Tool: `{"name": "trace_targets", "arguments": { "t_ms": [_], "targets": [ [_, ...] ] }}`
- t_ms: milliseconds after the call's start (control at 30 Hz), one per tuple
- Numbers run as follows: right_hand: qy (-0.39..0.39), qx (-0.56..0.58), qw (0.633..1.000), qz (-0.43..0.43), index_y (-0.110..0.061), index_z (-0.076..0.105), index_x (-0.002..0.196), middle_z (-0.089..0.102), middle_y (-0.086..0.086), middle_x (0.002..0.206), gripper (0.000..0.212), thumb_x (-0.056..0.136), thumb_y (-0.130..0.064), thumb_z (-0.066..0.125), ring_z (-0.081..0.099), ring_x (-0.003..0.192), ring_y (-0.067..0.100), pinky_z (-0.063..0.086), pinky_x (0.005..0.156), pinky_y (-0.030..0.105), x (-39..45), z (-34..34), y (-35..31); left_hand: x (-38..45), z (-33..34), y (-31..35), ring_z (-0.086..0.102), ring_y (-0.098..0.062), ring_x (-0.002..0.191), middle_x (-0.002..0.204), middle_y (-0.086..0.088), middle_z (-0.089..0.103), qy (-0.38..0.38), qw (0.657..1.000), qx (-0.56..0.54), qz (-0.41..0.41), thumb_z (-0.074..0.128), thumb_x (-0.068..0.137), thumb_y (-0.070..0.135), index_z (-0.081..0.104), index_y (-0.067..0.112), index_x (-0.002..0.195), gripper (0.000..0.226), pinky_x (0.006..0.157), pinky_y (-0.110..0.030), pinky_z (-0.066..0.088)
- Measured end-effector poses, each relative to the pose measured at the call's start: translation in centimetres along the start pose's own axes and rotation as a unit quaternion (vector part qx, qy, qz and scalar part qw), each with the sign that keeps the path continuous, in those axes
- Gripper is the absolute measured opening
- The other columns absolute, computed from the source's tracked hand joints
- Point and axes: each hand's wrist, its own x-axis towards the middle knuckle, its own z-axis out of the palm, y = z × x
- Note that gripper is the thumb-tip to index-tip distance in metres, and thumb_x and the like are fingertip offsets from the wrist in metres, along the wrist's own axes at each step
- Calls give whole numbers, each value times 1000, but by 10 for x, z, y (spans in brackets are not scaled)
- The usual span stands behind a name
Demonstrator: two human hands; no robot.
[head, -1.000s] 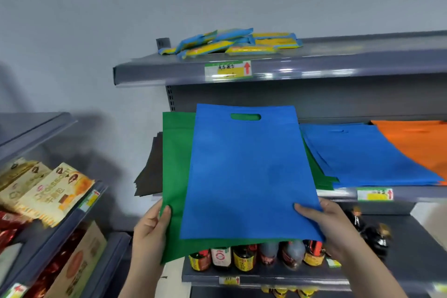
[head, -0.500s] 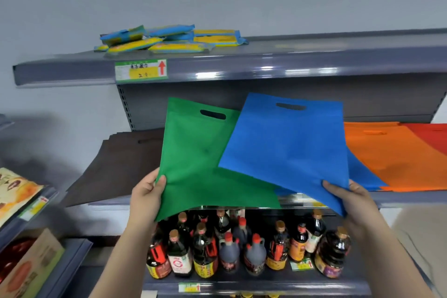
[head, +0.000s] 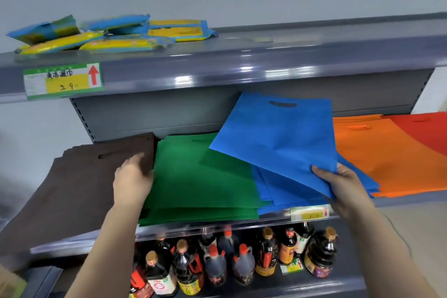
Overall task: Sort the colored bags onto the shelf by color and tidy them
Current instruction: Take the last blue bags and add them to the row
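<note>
Five bag piles, two hands.

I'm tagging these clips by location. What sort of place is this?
Most likely a small shop or supermarket aisle. Grey metal shelving carries a price label on the shelf edge, flat bags lie in colour piles such as the green bags, and bottles of dark sauce stand in rows on the shelf below.

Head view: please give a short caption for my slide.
Right hand holds a blue bag above the blue pile; left hand rests by the green pile.
</note>
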Motion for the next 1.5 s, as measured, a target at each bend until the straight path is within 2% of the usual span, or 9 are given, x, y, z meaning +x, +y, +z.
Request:
{"name": "trace_targets", "arguments": {
  "t_ms": [67, 233, 333, 467, 600, 967, 1067, 1267, 1500],
  "targets": [
    [-4, -18, 1000, -3, -15, 66, 107, 72, 5, 105, 74, 41, -39, 91, 70, 91, 23, 57, 63, 30, 9, -3, 1, 6, 2, 14, 49, -38, 121, 131, -18, 54, 11, 999, 19, 30, 63, 87, 10, 51, 7, 132, 47, 97, -44, 42],
    [-10, -36, 999, 22, -11, 65, 109, 71, 6, 104, 36, 74, -16, 71, 71, 85, 19, 56, 59, 26, 25, -15, -1, -11, 29, 78, 64, -16, 89, 108, -4, 67, -134, 952, -276, -9, 52, 95, 31, 60, 14, 112, 25, 85, -33, 46],
    [-34, -69, 997, 20, -12, 67, 107, 72, 7, 104, 85, 33, -45, 93, 70, 91, 24, 56, 61, 26, 33, -29, -3, -23, 54, 109, 67, -13, 79, 89, 4, 71, -248, 888, -379, -72, 52, 94, 35, 62, 19, 100, 19, 74, -30, 52],
    [-40, -92, 995, 1, -12, 68, 102, 73, 5, 98, 91, 24, -52, 92, 71, 86, 21, 55, 61, 24, 38, -52, -11, -35, 87, 127, 65, -12, 76, 91, -4, 71, -254, 930, -267, 18, 61, 87, 0, 60, 7, 117, 30, 76, -24, 52],
    [26, -209, 977, -19, -16, 68, 86, 71, 13, 98, 13, 78, -6, 73, 68, 85, 28, 54, 68, 35, 52, -80, -21, -51, 116, 144, 62, -8, 71, 88, -5, 73, -210, 963, -128, 111, 65, 86, 6, 60, 5, 119, 34, 64, -10, 44],
    [48, -718, 687, -102, -11, 40, 141, 45, 11, 136, 59, 88, -28, 61, 37, 124, 35, 41, 92, 43, 80, -109, -29, -99, 153, 180, 49, -21, 118, 128, -2, 54, -111, 961, 207, 147, 51, 94, 38, 48, 16, 133, 45, 93, -32, 43],
    [-29, -729, 669, -146, -14, 41, 139, 43, 5, 139, 49, 94, -31, 51, 35, 128, 28, 40, 97, 40, 86, -83, -31, -105, 139, 176, 48, -26, 117, 125, -3, 55, -61, 950, 267, 152, 54, 91, 35, 53, 14, 128, 42, 93, -36, 42],
    [-227, -723, 593, -272, -18, 43, 135, 44, 1, 135, 42, 97, -32, 44, 38, 127, 23, 34, 101, 35, 80, 24, -22, -110, 71, 136, 65, -32, 64, 72, -7, 67, -4, 916, 381, 124, 84, 50, 30, 71, 8, 81, 40, 54, -38, 53],
    [-353, -627, 561, -409, -18, 47, 131, 49, 1, 130, 38, 95, -31, 48, 43, 122, 23, 40, 100, 37, 23, 172, -8, -127, -35, 69, 53, -32, 113, 121, -7, 59, 68, 903, 424, -26, 59, 83, 41, 54, 16, 129, 52, 92, -39, 41]
  ]
}}
